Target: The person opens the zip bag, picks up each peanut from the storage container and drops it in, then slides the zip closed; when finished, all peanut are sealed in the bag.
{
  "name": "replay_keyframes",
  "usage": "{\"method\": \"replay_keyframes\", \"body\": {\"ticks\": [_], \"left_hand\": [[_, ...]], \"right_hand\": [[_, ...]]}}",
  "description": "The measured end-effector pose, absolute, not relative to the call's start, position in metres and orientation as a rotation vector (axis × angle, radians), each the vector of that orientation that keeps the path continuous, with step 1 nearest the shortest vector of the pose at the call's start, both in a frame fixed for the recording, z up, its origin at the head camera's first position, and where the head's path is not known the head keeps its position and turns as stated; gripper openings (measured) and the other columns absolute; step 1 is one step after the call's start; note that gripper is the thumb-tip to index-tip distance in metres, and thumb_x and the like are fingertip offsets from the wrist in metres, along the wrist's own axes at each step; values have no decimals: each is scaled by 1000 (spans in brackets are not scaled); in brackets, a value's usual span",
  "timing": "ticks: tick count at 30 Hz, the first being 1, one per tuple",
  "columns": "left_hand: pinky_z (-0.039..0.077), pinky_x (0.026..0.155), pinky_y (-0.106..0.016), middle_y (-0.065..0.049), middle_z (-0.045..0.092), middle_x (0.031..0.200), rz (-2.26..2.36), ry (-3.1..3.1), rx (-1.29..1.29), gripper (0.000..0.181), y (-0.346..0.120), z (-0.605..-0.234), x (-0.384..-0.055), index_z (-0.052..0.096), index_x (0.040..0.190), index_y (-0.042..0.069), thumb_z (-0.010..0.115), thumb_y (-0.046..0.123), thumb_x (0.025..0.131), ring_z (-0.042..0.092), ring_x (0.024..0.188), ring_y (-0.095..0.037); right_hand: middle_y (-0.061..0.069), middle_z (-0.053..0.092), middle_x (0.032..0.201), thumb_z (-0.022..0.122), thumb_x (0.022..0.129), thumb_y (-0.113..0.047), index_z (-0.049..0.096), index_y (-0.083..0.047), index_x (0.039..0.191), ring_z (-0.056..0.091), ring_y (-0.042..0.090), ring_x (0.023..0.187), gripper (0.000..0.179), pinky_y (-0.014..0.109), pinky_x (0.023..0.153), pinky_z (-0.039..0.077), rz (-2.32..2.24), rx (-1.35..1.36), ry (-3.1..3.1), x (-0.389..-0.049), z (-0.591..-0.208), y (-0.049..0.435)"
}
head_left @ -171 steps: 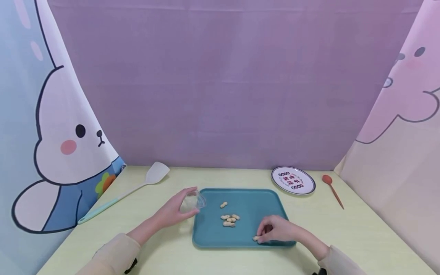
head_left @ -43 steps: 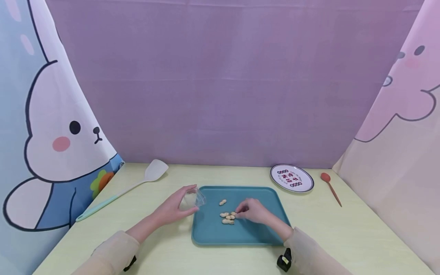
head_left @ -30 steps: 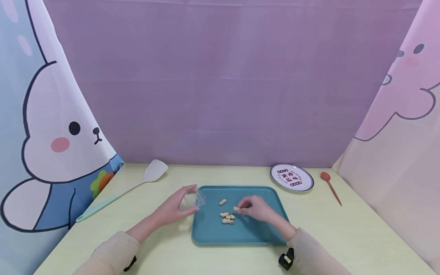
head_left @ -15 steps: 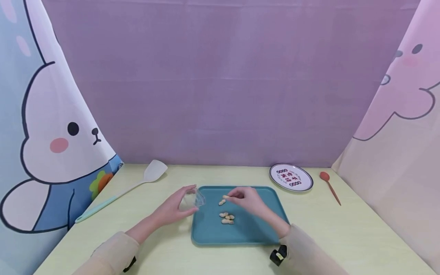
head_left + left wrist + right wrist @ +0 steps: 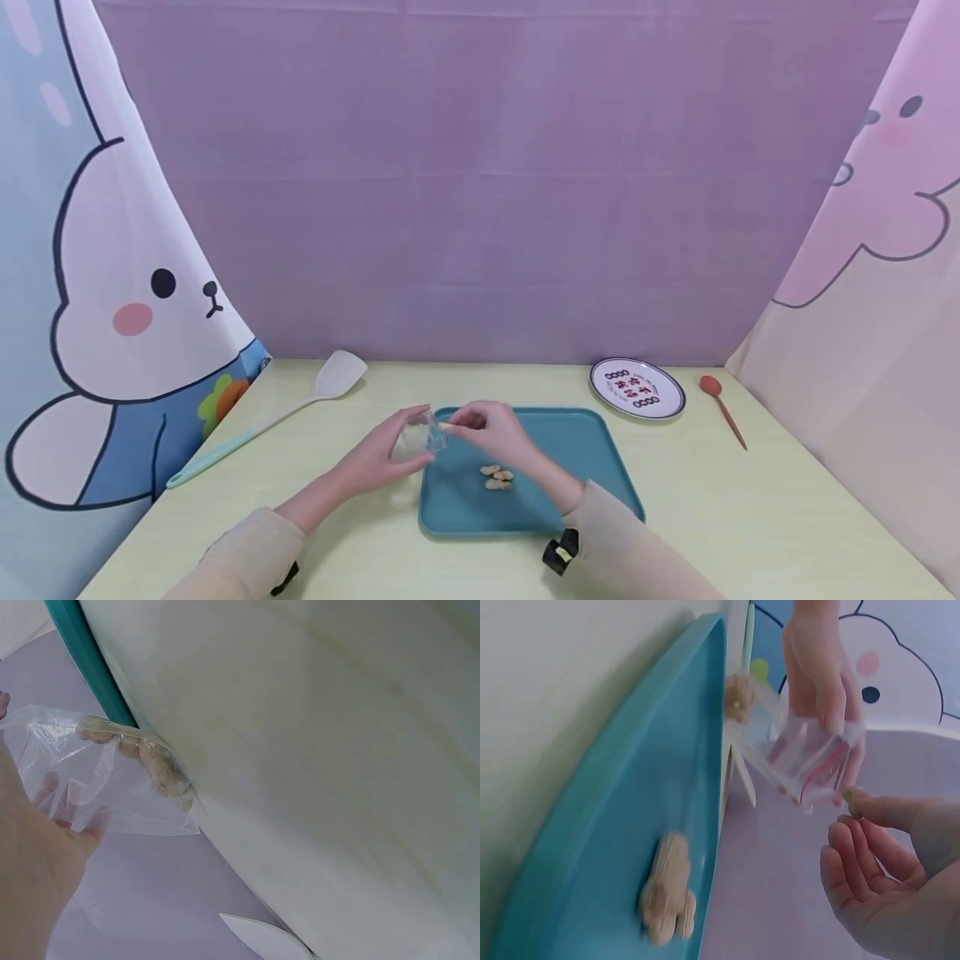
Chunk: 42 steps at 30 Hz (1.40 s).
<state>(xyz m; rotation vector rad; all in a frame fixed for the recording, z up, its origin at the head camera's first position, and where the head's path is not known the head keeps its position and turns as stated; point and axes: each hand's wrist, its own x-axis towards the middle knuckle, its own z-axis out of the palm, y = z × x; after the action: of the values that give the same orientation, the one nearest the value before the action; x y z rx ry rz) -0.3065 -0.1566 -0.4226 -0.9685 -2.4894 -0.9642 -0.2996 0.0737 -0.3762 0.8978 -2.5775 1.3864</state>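
My left hand [image 5: 378, 454] holds a clear plastic zip bag [image 5: 82, 776] by its mouth, beside the tray's left edge. Several unshelled peanuts [image 5: 154, 759] lie in the bottom of the bag, as the left wrist view shows. Between thumb and finger, my right hand [image 5: 493, 435] pinches another peanut [image 5: 851, 798] right at the mouth of the bag. A small cluster of peanuts [image 5: 497, 479] lies on the teal tray [image 5: 558, 471]. The lone peanut farther back on the tray is hidden behind my right hand in the head view.
A spatula [image 5: 339, 377] with a pale green handle lies at the left on the pale yellow table [image 5: 750, 517]. At the back right are a white patterned plate [image 5: 637, 389] and a red spoon [image 5: 720, 408]. A purple curtain [image 5: 480, 183] hangs behind the table.
My right hand has pinched a peanut from the cluster, lifted it and carried it left across the tray to the bag's mouth. My left hand has stayed in place with the bag.
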Motion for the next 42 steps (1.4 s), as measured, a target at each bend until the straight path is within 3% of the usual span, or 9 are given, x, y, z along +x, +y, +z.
{"method": "replay_keyframes", "body": {"ticks": [9,17,24,36,42], "left_hand": [[45,98,-43,-5,57,128,-960,-2497,-959,70,-157,-424,-307,40,139,8,71,37,83,53,121,-20],[46,97,-43,-4,58,127,-979,-2468,-986,70,-157,-423,-308,40,139,7,71,34,83,54,120,-21],[46,96,-44,-7,60,124,-954,-2433,-994,69,-156,-423,-307,41,137,5,73,30,81,56,117,-23],[44,100,-44,-7,60,125,-966,-2479,-972,70,-154,-422,-306,41,137,7,73,33,81,55,119,-22],[44,99,-45,-8,60,125,-957,-2487,-969,70,-154,-422,-304,41,138,7,73,33,81,54,119,-23]], "right_hand": [[6,70,87,64,89,-21,70,-9,98,65,27,78,16,20,63,51,1411,932,-2576,-300,-379,53],[6,70,88,65,89,-16,71,-4,100,63,18,74,17,20,62,50,1405,927,-2558,-299,-382,52],[7,70,88,64,89,-14,70,-2,99,64,21,76,17,20,64,50,1393,943,-2535,-300,-383,60],[3,70,88,65,88,-21,71,-11,98,62,11,74,14,21,64,51,1334,869,-2592,-294,-386,95],[4,70,86,66,87,-17,71,-8,95,62,12,71,12,20,62,51,1303,871,-2596,-291,-393,115]]}}
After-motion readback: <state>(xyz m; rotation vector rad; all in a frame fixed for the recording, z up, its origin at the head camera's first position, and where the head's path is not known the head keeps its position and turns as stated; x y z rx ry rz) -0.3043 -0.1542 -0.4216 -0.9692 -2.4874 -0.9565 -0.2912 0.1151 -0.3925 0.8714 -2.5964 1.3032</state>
